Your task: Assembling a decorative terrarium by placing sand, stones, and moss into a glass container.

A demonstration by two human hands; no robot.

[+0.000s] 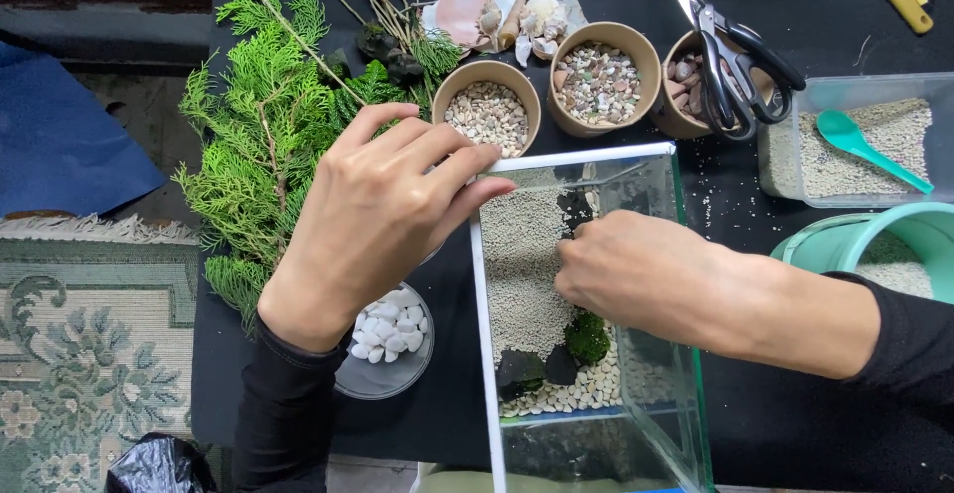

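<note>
in glass tank: right hand, left hand on rim.

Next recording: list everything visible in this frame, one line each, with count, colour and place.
glass tank: 1, clear with a white edge, centre, holding pale gravel, pebbles, dark stones and moss
moss: 1 clump, green, inside the tank
paper cups: 3, brown, behind the tank, filled with pebbles
scissors: 1, black-handled, across the rightmost cup
shells: several, pink and cream, behind the cups
conifer sprigs: a bunch, green, left of the table
glass bowl: 1, clear, with white pebbles, under the left wrist
plastic tub: 1, clear, right, gravel and a teal spoon inside
bucket: 1, teal, right edge
rug: 1, green patterned, floor at left
left hand: on the tank's corner
right hand: inside the tank, on the gravel
</note>
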